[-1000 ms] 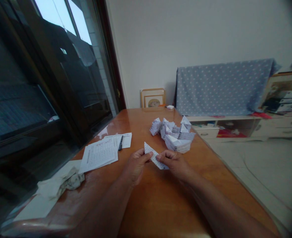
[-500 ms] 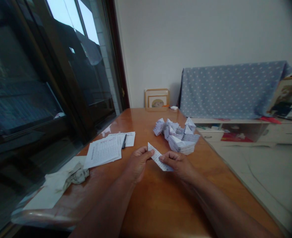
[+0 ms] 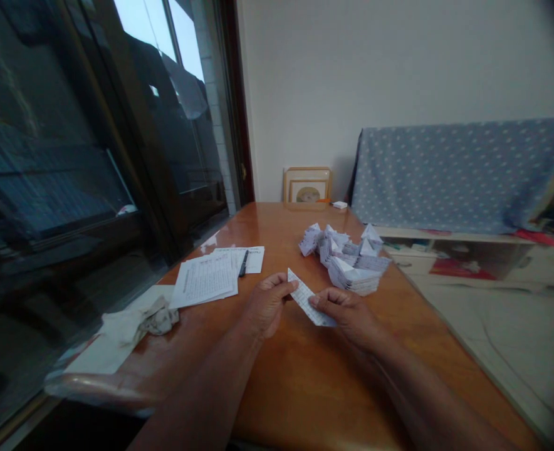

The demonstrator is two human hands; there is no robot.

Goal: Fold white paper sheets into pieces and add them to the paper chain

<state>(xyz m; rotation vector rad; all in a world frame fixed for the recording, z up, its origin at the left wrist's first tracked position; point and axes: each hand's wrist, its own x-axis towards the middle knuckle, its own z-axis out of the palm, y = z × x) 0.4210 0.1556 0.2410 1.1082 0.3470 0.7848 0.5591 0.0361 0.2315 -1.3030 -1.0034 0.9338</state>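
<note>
Between my two hands is a folded piece of printed paper (image 3: pixel 306 299), held slanting above the table, pointed at its upper left end. My left hand (image 3: pixel 268 302) pinches that upper end between thumb and fingers. Lower down, my right hand (image 3: pixel 345 313) grips the right edge, its thumb lying on top of the paper. Just beyond my right hand stands a cluster of folded paper pieces (image 3: pixel 359 275), stacked and fitted together, with several pointed tips sticking up.
Printed sheets (image 3: pixel 206 282) lie on the left of the wooden table (image 3: pixel 277 232), with a black pen (image 3: pixel 244 264) on them. Nearer me sits a crumpled cloth (image 3: pixel 160 315) on white paper. Framed pictures (image 3: pixel 308 185) lean on the wall beyond the far end.
The whole view has shifted slightly, so the scene sits further right. Both hands keep hold of the folded paper in nearly the same pose.
</note>
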